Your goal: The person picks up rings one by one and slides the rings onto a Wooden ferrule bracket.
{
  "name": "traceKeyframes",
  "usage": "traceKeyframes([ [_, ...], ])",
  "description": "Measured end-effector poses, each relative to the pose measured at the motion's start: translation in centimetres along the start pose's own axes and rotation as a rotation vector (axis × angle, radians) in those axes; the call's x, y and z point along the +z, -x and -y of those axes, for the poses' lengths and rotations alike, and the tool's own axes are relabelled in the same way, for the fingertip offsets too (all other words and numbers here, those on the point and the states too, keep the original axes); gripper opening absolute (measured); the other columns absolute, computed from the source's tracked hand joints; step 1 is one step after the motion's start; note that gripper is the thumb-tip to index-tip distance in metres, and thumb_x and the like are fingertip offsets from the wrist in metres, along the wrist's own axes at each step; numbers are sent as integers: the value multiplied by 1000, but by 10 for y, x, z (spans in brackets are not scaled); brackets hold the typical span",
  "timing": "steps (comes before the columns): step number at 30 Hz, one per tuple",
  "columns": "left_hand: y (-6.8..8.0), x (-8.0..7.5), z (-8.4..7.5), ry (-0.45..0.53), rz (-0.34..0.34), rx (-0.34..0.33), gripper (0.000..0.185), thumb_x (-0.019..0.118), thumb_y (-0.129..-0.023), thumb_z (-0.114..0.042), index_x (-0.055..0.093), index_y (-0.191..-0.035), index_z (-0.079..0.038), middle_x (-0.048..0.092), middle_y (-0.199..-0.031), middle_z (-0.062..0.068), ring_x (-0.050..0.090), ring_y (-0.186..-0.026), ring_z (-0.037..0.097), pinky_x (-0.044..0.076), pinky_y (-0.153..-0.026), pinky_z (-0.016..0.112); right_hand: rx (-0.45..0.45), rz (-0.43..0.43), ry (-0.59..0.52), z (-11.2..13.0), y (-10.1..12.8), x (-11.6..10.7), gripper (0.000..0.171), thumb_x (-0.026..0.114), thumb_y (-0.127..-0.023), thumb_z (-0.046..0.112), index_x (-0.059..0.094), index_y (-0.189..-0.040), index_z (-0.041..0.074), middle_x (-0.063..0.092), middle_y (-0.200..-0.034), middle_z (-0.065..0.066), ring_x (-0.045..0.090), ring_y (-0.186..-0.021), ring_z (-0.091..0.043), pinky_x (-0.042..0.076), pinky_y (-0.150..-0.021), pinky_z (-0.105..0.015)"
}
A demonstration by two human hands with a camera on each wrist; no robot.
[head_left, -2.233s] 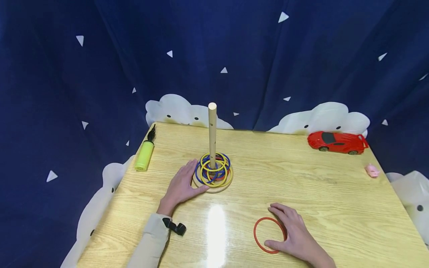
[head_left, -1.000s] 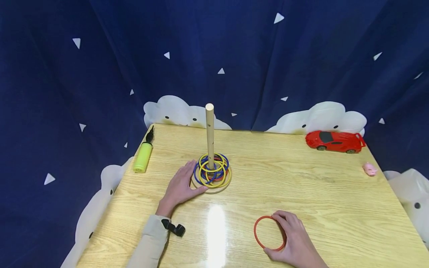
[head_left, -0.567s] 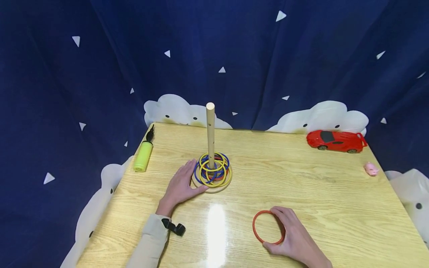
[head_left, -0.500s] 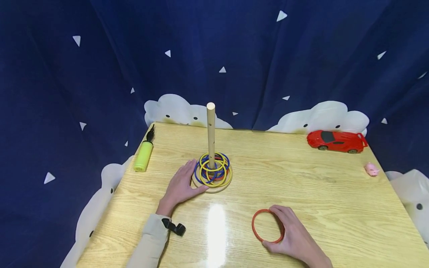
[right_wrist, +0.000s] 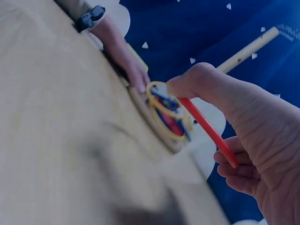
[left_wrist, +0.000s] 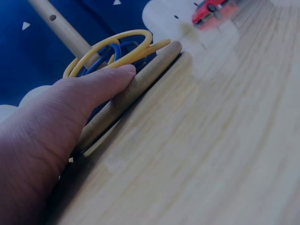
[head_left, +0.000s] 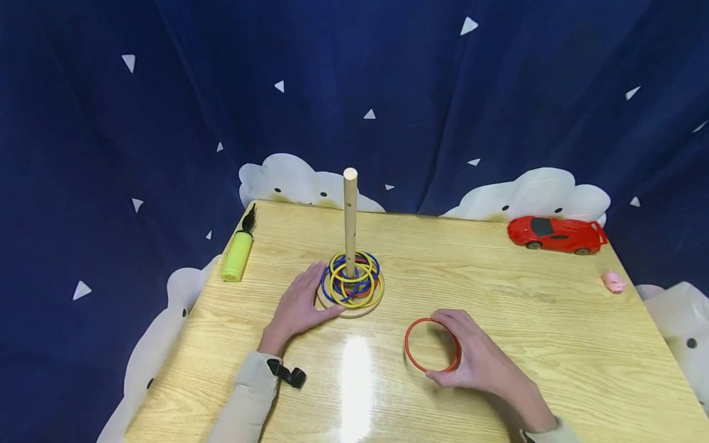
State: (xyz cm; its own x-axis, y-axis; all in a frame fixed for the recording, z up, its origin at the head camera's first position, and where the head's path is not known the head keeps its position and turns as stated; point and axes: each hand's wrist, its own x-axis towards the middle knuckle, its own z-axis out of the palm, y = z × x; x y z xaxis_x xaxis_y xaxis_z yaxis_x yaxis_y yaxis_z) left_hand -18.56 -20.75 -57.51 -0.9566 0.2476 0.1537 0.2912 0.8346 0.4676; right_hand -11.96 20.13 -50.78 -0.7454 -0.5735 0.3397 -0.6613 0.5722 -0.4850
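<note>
A wooden peg (head_left: 350, 220) stands on a round wooden base (head_left: 360, 310) with several yellow, blue and red rings (head_left: 351, 285) stacked round it. My left hand (head_left: 300, 306) rests flat against the base's left side, and its thumb (left_wrist: 101, 80) presses the base's rim (left_wrist: 140, 83). My right hand (head_left: 477, 361) grips a red ring (head_left: 432, 344) by its right side, lifted off the table in front of the base. In the right wrist view the thumb and fingers pinch the red ring (right_wrist: 206, 129).
A yellow-green pump (head_left: 238, 254) lies at the table's back left. A red toy car (head_left: 556, 234) sits at the back right, with a small pink toy (head_left: 614, 281) near the right edge. Dark blue curtain surrounds the wooden table (head_left: 559, 344).
My right hand closed on the red ring, raised it from the table and carried it left and forward toward the peg. The left hand has stayed on the base.
</note>
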Motion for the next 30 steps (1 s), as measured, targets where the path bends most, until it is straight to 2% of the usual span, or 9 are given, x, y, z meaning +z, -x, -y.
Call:
traceKeyframes([
  [6, 0, 1, 1, -4, -21, 17, 117, 68, -82, -80, 26, -167, -10, 30, -171, 10, 25, -159, 27, 21, -130, 48, -78, -17, -25, 8, -42, -24, 101, 101, -59, 44, 58, -144, 11, 60, -139, -3, 54, -129, -19, 36, -112, -13],
  [12, 0, 2, 3, -14, -9, 10, 118, 65, -82, -82, 23, -168, -12, 28, -172, 7, 23, -159, 25, 20, -130, 46, -172, -68, -85, 24, -86, -45, 101, 100, -59, 38, 57, -146, 9, 60, -140, -7, 54, -130, -21, 38, -114, -17],
  [19, -2, 1, 3, -20, 7, -1, 119, 61, -82, -85, 20, -168, -14, 25, -172, 4, 21, -160, 23, 18, -131, 44, -299, -163, -106, 41, -137, -69, 99, 98, -61, 42, 60, -142, 1, 62, -138, -10, 56, -128, -26, 43, -113, -25],
  [30, 1, 1, 1, 4, -4, 0, 119, 64, -82, -83, 24, -168, -12, 27, -172, 7, 23, -159, 26, 20, -130, 47, -493, -316, -116, 73, -215, -110, 94, 95, -63, 45, 63, -136, -5, 66, -133, -17, 57, -124, -32, 47, -110, -32],
])
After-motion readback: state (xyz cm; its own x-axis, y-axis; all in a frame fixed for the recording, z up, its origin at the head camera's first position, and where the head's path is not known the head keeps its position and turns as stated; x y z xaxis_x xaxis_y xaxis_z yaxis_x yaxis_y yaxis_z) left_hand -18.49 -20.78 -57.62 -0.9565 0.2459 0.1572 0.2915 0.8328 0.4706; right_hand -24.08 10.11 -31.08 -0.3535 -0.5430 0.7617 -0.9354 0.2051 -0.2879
